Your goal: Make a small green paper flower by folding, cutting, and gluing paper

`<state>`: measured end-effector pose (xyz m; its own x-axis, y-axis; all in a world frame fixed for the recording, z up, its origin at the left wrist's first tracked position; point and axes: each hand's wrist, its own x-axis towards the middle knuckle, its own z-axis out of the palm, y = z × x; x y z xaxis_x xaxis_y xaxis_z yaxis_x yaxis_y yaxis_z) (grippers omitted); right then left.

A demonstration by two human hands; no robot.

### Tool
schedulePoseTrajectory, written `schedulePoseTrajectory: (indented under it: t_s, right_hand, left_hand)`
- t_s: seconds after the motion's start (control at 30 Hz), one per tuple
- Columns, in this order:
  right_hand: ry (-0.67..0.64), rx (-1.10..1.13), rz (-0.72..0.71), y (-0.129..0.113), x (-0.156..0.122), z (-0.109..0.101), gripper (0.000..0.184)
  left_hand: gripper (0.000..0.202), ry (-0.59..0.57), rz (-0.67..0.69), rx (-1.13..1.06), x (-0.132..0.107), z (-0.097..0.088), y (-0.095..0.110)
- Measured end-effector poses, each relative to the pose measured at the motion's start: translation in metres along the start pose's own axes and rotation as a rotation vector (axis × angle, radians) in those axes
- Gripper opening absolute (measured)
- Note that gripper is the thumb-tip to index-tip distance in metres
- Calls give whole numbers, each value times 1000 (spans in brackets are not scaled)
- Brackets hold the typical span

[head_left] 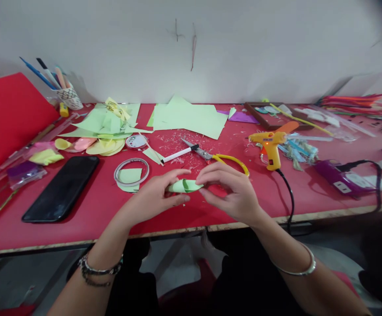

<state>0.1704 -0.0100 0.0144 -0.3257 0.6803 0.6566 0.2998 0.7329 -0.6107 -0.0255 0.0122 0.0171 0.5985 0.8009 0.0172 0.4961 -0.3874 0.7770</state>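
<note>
A curled piece of light green paper [180,186] is held over the front part of the red table. My left hand [156,195] has its left end between thumb and fingers. At the right end, the thumb and fingertips of my right hand [235,191] pinch the paper's edge. Just beyond lie a white marker [179,154] with a black cap and scissors [232,161] with yellow handles. Left of my hands, a roll of tape [116,171] rests around and over a green paper piece [130,176].
A yellow glue gun [272,151], its red light lit, stands right, cord running over the table edge. Farther right is a purple power strip [329,175]. A black phone [62,188] lies left. Green sheets [187,115], paper scraps and a pen cup [69,97] are at the back.
</note>
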Motion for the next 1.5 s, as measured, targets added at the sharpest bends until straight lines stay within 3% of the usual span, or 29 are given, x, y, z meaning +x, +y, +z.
schedulePoseTrajectory:
  t_s: [0.2,0.4,0.63,1.03,1.5]
  right_hand:
    - [-56,1,10,7,-3,6,15]
    - [-56,66,66,12,-4,13,13]
    - [-63,102,143,13,-4,16,9]
    - [-108,-146,-29,17,-4,13,10]
    - [-135,-299,-117,24,-10,17,13]
  left_hand:
    - [20,21,52,149,0,4,-7]
    - [10,35,35,247,1,7,-10]
    - [8,25,-62,359,-2,8,-9]
    - [7,57,-109,447,2,11,-9]
    - [9,63,-78,510,4,15,-8]
